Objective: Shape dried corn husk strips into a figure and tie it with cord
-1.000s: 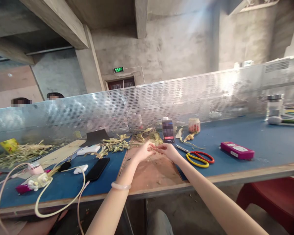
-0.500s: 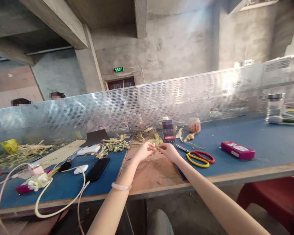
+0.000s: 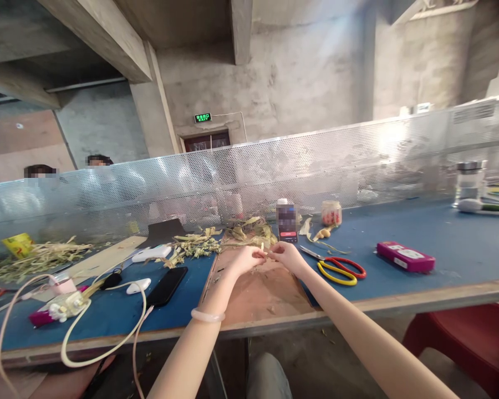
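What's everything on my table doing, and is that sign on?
Pale piece: pinched in left hand
Scissors: lying down, not held
Black phone: lying down, screen dark
Other phone: upright, screen lit
Bottle: upright, lid on
Exit sign: lit

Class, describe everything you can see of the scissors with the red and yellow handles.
The scissors lie flat on the blue tabletop, right of the brown board. Their metallic blades point away from the person and leftward; one handle loop is red, the other yellow, both plastic-looking. No hand holds them. Whether the blades are shut is unclear.
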A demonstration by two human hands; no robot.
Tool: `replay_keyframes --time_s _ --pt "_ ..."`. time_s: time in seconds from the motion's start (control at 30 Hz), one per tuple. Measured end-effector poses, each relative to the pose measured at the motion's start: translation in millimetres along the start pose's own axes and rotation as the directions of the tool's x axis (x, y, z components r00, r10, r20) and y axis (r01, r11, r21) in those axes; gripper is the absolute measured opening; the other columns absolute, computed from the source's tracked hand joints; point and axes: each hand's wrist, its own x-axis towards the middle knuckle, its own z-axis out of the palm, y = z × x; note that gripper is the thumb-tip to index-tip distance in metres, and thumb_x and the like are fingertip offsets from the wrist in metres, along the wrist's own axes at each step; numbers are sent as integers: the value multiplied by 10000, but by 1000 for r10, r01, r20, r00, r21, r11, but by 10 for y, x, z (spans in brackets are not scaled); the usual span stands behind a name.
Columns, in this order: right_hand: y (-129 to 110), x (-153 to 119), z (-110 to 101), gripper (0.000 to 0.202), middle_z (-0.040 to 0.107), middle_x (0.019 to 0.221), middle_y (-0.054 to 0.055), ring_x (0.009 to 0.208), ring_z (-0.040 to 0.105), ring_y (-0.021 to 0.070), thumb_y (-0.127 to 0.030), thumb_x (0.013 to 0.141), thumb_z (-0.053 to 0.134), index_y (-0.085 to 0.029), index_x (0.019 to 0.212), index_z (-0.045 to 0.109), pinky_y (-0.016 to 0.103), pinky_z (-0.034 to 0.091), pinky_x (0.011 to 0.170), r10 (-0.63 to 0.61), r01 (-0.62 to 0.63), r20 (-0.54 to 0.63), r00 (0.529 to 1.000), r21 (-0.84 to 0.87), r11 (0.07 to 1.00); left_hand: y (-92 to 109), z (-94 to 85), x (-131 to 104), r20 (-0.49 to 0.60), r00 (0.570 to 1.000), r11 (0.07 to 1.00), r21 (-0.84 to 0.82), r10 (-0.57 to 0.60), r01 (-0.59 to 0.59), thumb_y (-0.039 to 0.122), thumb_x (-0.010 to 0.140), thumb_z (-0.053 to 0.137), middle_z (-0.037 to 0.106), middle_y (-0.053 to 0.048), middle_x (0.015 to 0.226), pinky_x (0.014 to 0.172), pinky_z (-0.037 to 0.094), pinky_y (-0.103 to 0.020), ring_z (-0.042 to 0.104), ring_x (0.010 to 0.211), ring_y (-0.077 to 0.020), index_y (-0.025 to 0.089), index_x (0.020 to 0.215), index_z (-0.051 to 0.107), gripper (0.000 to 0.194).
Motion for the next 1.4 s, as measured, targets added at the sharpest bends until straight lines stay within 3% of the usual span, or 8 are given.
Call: replay_keyframes --time_s 0.27,0.37,0.57,0.7,0.83,0.93,1.1,1.4 --pt "27 0 15 269 521 550 -35 530 494 122 -364 597 667 -174 639 481 226 367 503 -47 48 11 999 -14 999 158 -5 -73 54 998 1000 -6 29 -29 218 685 589 689 -3 846 714 440 -230 608 788 -152 190 864 663 196" --pt "29 -7 16 276 497 537 -49 518 460 112 -347 586 678 -179 638 465 221 348 495 -71 72 17 997 -29 997 199 -13 -91 52 998 1000 2 17 -17 302 722 551 668 4 789 658 422 -220 578 723 -141 178 827 668 201" --pt "15 -44 55 293 495 568 -62 531 438 101 -333 561 710 -179 649 477 215 345 506 -138 142 62 988 -69 987 164 8 -62 23 999 1000 8 -22 22 473 745 479 583 7 638 534 350 -216 479 573 -118 129 755 657 387" --pt "-11 -57 80 251 519 572 -51 539 456 109 -311 582 705 -173 657 510 217 353 506 -170 177 82 982 -99 979 122 13 -43 16 999 999 -18 -32 32 442 722 514 571 10 623 526 338 -214 458 556 -111 127 736 660 348" --pt "-42 -55 63 111 593 656 -4 591 522 121 -272 735 572 -162 738 586 229 411 565 -221 232 107 969 -104 967 110 -13 -41 -4 999 997 -71 -42 41 405 729 515 611 -17 677 559 365 -221 496 602 -122 121 792 673 331" --pt "-41 -48 46 180 610 758 34 629 552 126 -209 806 459 -158 808 631 233 437 588 -266 279 112 957 -119 953 110 -28 -46 -14 999 993 -114 -41 39 375 726 538 643 -37 745 584 384 -228 522 644 -131 121 854 676 316" --pt "2 -36 41 225 594 746 51 652 554 148 -183 823 447 -163 831 671 250 445 608 -324 335 88 942 -188 923 94 -22 -44 -39 998 981 -187 -51 43 295 702 591 675 -70 826 610 406 -239 546 664 -133 118 897 680 278" --pt "-4 -40 34 235 602 713 50 674 557 156 -167 831 464 -170 762 689 257 434 656 -396 405 92 914 -270 873 121 12 -21 -122 985 936 -346 -119 70 176 670 657 667 -77 789 622 444 -240 575 631 -112 98 836 635 185"
